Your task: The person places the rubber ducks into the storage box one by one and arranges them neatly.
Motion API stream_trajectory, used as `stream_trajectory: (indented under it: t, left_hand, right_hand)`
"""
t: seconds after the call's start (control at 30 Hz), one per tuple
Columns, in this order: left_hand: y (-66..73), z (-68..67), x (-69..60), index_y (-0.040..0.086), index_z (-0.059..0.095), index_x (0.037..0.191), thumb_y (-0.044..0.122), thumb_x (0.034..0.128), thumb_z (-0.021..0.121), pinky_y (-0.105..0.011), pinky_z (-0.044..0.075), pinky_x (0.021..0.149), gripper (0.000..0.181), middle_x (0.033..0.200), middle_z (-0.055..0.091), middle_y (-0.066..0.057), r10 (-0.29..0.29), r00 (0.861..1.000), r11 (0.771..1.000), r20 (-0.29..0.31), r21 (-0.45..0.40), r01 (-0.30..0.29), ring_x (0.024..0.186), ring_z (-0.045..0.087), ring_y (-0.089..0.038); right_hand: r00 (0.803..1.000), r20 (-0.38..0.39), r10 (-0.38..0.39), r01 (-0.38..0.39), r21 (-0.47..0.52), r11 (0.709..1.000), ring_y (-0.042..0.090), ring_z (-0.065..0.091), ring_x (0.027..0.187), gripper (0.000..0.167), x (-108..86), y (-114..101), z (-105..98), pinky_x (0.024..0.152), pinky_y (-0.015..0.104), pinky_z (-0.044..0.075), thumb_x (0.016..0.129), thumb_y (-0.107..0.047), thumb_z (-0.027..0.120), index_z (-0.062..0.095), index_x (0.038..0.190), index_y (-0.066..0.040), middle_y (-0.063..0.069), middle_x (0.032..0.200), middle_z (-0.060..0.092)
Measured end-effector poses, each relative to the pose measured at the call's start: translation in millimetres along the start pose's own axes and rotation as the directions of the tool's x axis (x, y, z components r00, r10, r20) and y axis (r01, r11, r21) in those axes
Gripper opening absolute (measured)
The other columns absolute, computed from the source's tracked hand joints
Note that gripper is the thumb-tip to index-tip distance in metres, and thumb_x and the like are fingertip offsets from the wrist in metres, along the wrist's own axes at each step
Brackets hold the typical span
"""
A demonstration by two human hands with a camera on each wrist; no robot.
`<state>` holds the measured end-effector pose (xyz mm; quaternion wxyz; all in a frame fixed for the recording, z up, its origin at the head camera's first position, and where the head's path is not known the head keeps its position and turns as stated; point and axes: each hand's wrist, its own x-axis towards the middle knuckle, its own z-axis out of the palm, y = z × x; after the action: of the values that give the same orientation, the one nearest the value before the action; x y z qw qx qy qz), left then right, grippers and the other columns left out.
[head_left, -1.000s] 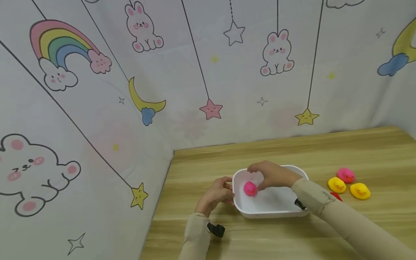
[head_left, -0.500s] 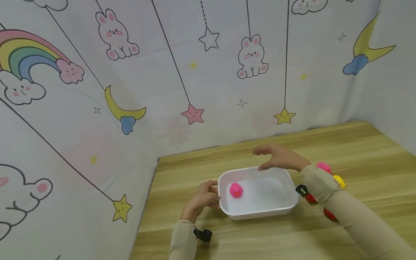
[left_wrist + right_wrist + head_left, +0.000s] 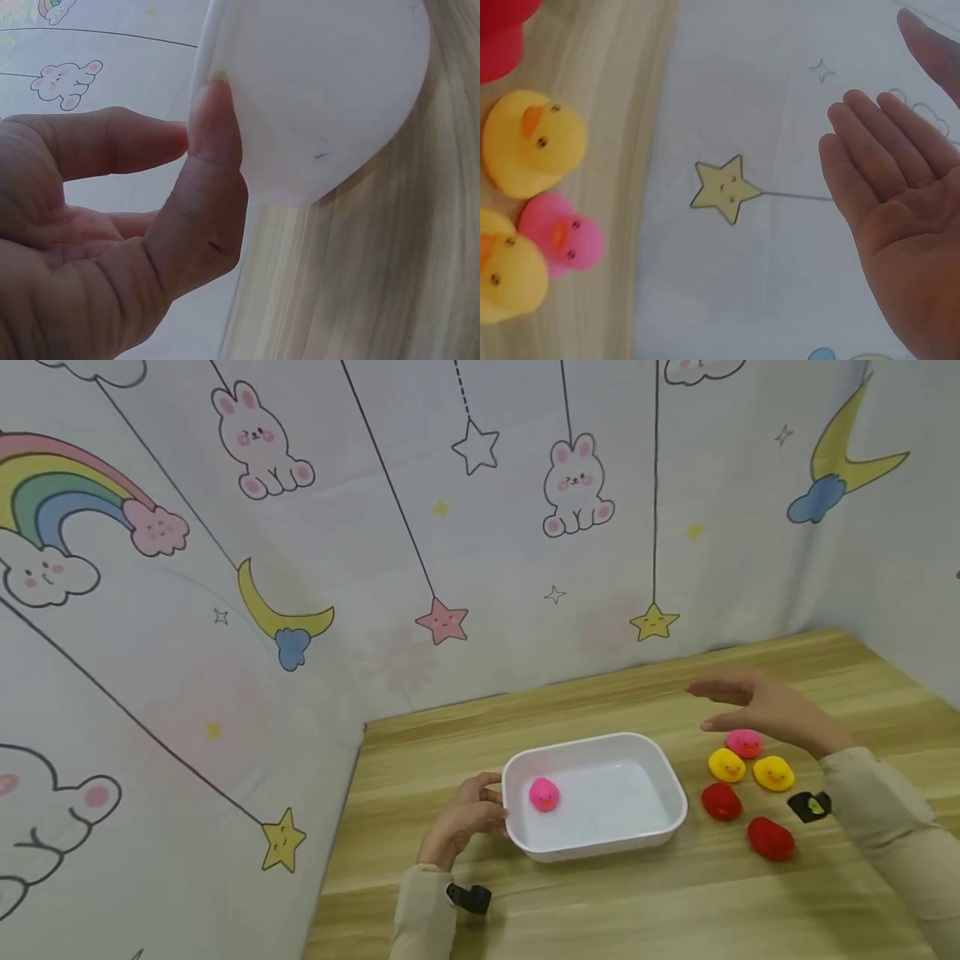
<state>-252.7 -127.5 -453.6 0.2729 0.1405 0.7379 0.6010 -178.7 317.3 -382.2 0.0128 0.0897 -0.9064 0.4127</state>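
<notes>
A white plastic tub (image 3: 600, 839) stands on the table, with a pink rubber duck (image 3: 544, 795) inside toward its left end. My left hand (image 3: 467, 818) holds the tub's left rim; the left wrist view shows curled fingers (image 3: 214, 127) against the tub wall. Over the table at right, my right hand (image 3: 765, 706) hovers with its fingers extended, holding nothing. Below it lie another pink duck (image 3: 745, 743), a yellow duck (image 3: 727, 766) and a second yellow duck (image 3: 774, 773). Nearer the tub are a red toy (image 3: 722, 802) and another red toy (image 3: 771, 839), their kind unclear in this view.
The wooden table (image 3: 600, 910) meets a white cloth backdrop (image 3: 510, 552) at its back and left edges. Bunnies, stars and moons are printed on the cloth. A black strap device (image 3: 471, 899) sits on the left wrist, another (image 3: 810, 806) on the right.
My right hand has come up out of the tub and moved right, above the ducks. The pink duck stays in the tub. My left hand keeps its place at the rim; the head view has shifted.
</notes>
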Motion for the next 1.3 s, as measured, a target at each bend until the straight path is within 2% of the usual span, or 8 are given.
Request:
stream_trajectory:
  t: [0.17, 0.3, 0.47, 0.77, 0.93, 1.03, 1.17, 1.3]
  left_hand:
    - [-3.7, -0.2, -1.8, -0.015, 0.039, 0.141, -0.014, 0.0822, 0.058, -0.037, 0.065, 0.064, 0.062, 0.103, 0.059, -0.028, 0.001, 1.0, 1.0, 0.008, -0.002, -0.001, 0.07, 0.063, -0.02]
    - [-4.3, -2.5, -4.7, -0.016, 0.039, 0.141, -0.013, 0.0824, 0.058, -0.036, 0.065, 0.063, 0.062, 0.101, 0.059, -0.026, 0.007, 1.0, 1.0, 0.01, -0.001, -0.007, 0.068, 0.062, -0.019]
    - [-4.1, -4.9, -7.2, -0.016, 0.038, 0.142, -0.014, 0.0827, 0.058, -0.034, 0.064, 0.063, 0.062, 0.1, 0.058, -0.025, 0.013, 1.0, 1.0, 0.014, -0.008, -0.013, 0.068, 0.062, -0.018]
    - [-2.0, -6.6, -6.0, -0.016, 0.036, 0.142, -0.013, 0.0836, 0.057, -0.033, 0.064, 0.062, 0.063, 0.104, 0.057, -0.025, -0.002, 1.0, 1.0, -0.002, -0.016, 0.002, 0.071, 0.062, -0.019]
    - [0.6, -5.7, -5.0, -0.016, 0.036, 0.143, -0.014, 0.0842, 0.058, -0.032, 0.064, 0.062, 0.063, 0.103, 0.057, -0.024, -0.006, 1.0, 1.0, -0.004, -0.015, 0.006, 0.071, 0.061, -0.018]
    - [0.7, -4.4, -4.1, -0.016, 0.035, 0.143, -0.014, 0.0842, 0.057, -0.033, 0.064, 0.063, 0.062, 0.102, 0.056, -0.022, -0.007, 1.0, 1.0, 0.004, -0.013, 0.007, 0.07, 0.061, -0.018]
    - [0.0, -2.6, -2.0, -0.016, 0.036, 0.142, -0.014, 0.0843, 0.057, -0.036, 0.065, 0.064, 0.062, 0.101, 0.056, -0.022, -0.012, 1.0, 1.0, 0.007, -0.01, 0.012, 0.07, 0.061, -0.018]
    - [-0.8, -0.6, 0.9, -0.016, 0.037, 0.142, -0.014, 0.0837, 0.057, -0.038, 0.065, 0.066, 0.062, 0.102, 0.057, -0.023, -0.011, 1.0, 1.0, 0.013, -0.009, 0.011, 0.069, 0.062, -0.017]
  right_hand:
    - [0.998, -0.055, 0.022, -0.018, 0.057, 0.998, 0.002, 0.058, 0.119, 0.062, -24.3, 31, -8, 0.087, 0.014, 0.052, 0.087, -0.019, 0.081, 0.055, 0.14, 0.001, 0.018, 0.138, 0.059]
    - [0.996, -0.05, 0.075, -0.066, 0.151, 0.986, -0.016, 0.051, 0.11, 0.066, -34.9, 57, -9, 0.087, 0.014, 0.053, 0.086, -0.013, 0.081, 0.051, 0.143, 0.004, 0.005, 0.137, 0.061]
    - [0.99, -0.043, 0.135, -0.123, 0.205, 0.971, -0.015, 0.051, 0.112, 0.072, -45.5, 83, -8, 0.088, 0.011, 0.05, 0.086, -0.011, 0.081, 0.045, 0.146, 0.007, -0.001, 0.138, 0.059]
    - [0.981, 0.002, 0.193, -0.192, 0.137, 0.972, -0.014, 0.05, 0.11, 0.082, -56.7, 109, -3, 0.086, 0.011, 0.049, 0.081, -0.016, 0.084, 0.042, 0.146, 0.011, 0.028, 0.143, 0.05]
    - [0.988, -0.011, 0.156, -0.156, 0.002, 0.988, 0.024, 0.061, 0.12, 0.08, -55.7, 116, 3, 0.087, 0.009, 0.047, 0.075, -0.013, 0.087, 0.049, 0.138, 0.017, 0.033, 0.135, 0.055]
    - [0.991, -0.03, 0.131, -0.134, -0.142, 0.981, 0.046, 0.058, 0.119, 0.073, -54.5, 118, 7, 0.09, 0.025, 0.052, 0.068, -0.015, 0.091, 0.061, 0.128, 0.013, 0.032, 0.126, 0.061]
    - [0.994, -0.045, 0.103, -0.111, -0.263, 0.958, 0.036, 0.062, 0.103, 0.062, -53.1, 117, 12, 0.087, 0.047, 0.052, 0.063, -0.016, 0.093, 0.071, 0.116, 0.006, 0.03, 0.119, 0.066]
    - [0.993, -0.063, 0.102, -0.115, -0.262, 0.958, 0.024, 0.06, 0.096, 0.06, -54.0, 113, 13, 0.083, 0.037, 0.052, 0.063, -0.015, 0.091, 0.072, 0.116, 0.005, 0.027, 0.116, 0.068]
